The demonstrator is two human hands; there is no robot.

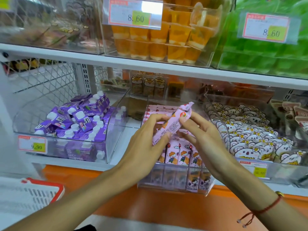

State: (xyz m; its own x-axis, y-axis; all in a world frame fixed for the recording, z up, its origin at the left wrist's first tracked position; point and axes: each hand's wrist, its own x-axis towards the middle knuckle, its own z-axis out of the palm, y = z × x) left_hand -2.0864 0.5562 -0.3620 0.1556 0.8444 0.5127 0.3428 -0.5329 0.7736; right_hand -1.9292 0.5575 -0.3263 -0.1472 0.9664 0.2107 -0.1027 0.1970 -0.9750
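— Item one: your hands?
— Your left hand [146,142] curls its fingers round the lower end of a pink packet [173,125]. Your right hand [205,140] pinches the upper end between thumb and fingers.

— Where is it?
— Centre of the frame, tilted, raised just above a clear bin [175,186] of matching packets standing upright.

— What lies around it?
— Purple cartons [80,120], left of centre, heaped in their own bin. Koala packets [250,140], right. Orange jelly cups [166,40], top centre, behind a price tag [133,15] reading 8.60. Red-rimmed basket [41,192], lower left.
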